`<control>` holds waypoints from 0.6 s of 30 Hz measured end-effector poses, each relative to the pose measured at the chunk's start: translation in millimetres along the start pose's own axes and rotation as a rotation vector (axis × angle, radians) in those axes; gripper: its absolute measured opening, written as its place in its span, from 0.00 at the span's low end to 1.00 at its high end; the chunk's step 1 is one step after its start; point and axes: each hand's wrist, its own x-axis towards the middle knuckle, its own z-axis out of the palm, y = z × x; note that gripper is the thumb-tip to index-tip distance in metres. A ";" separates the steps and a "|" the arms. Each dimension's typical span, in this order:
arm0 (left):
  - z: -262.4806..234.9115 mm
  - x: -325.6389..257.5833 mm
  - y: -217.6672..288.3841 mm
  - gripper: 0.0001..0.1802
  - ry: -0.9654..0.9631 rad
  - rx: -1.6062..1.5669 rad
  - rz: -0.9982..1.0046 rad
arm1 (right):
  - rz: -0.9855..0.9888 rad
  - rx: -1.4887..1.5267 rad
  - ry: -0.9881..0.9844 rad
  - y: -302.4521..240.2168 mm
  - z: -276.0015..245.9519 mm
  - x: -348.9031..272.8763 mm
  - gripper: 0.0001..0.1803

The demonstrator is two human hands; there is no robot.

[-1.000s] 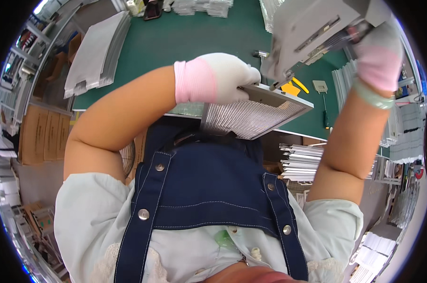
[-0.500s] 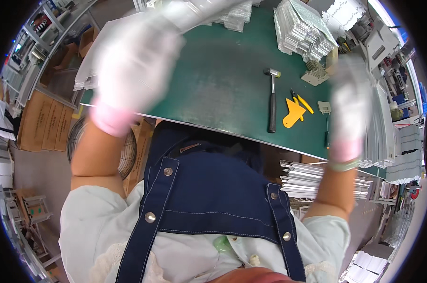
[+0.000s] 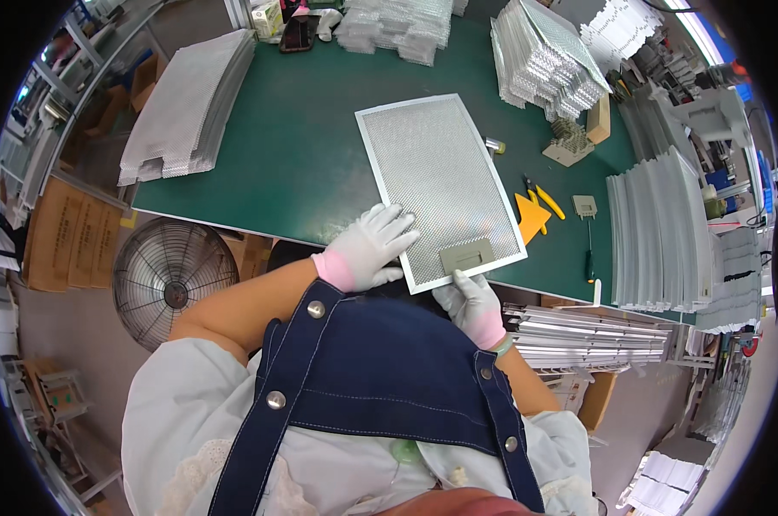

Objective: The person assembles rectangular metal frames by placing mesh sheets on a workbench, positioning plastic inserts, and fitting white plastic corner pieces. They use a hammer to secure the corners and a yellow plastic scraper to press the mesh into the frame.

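A framed metal mesh filter panel (image 3: pixel 436 168) lies slanted over the near table edge, with a grey latch plate (image 3: pixel 466 255) at its near end. My gloved left hand (image 3: pixel 372 245) rests at the panel's left edge, its fingers stretched and spread over the mesh. My gloved right hand (image 3: pixel 471 303) pinches the near edge beside the latch plate, thumb on top and fingers partly hidden below. Beside the panel's right edge are a yellow scraper (image 3: pixel 531 219) and yellow-handled pliers (image 3: pixel 548 199). Only the head of a hammer (image 3: pixel 495 146) shows; the panel covers its handle.
Mesh sheets (image 3: pixel 187 107) are stacked at left, with more mesh stacks (image 3: pixel 544 60) behind. Framed panels (image 3: pixel 660 236) stand in a row at right, near a screwdriver (image 3: pixel 590 262) and a pile of latch plates (image 3: pixel 569 142). A floor fan (image 3: pixel 174 284) stands left of me.
Both hands, raised and blurred before, have come down and inward to the near table edge. The framed filter panel now lies between them, covering the hammer's handle.
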 end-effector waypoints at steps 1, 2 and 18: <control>-0.2 -1.2 3.4 0.37 -0.013 0.014 -0.007 | 0.010 -0.017 0.021 -0.2 0.6 -2.6 0.18; -0.3 -1.4 5.6 0.38 -0.027 0.028 -0.014 | -0.009 -0.065 0.032 0.6 -0.6 -1.6 0.18; 5.8 44.0 -33.3 0.40 -0.024 0.145 -0.213 | 0.047 -0.222 0.041 1.8 -8.3 -2.6 0.17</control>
